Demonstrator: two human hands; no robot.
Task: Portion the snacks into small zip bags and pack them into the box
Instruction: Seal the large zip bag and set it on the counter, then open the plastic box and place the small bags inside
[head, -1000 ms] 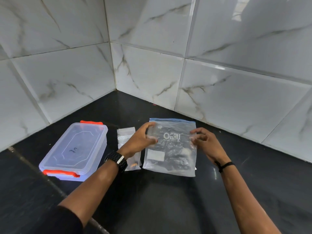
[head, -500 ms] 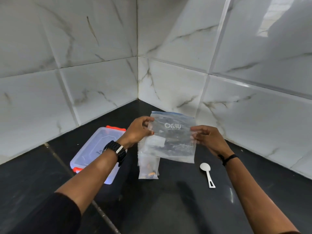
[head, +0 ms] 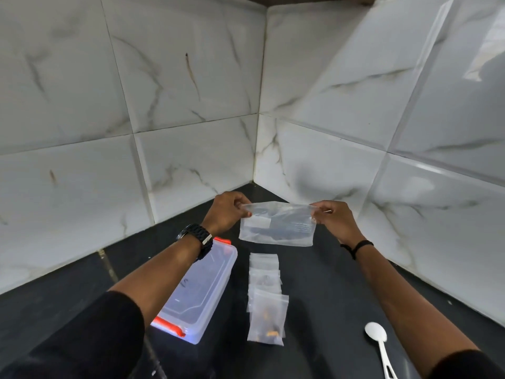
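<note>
I see my left hand (head: 226, 210) and my right hand (head: 332, 218) holding a large clear zip bag (head: 277, 227) up in the air over the black countertop (head: 328, 296). Each hand pinches one top corner of it between thumb and curled fingers, so the bag hangs stretched between them, tilted toward me. It has a white label patch and dark contents I cannot make out through the plastic.

Below the bag, a small heap of little zip bags (head: 266, 299) lies flat on the countertop; the nearest one holds a few orange-brown snack pieces. Just left of the heap stands the clear plastic box (head: 203, 294) with its lid on and orange clips at both ends, partly behind my left forearm. A white plastic spoon (head: 378, 344) lies on the counter near my right forearm, apart from the bags.
</note>
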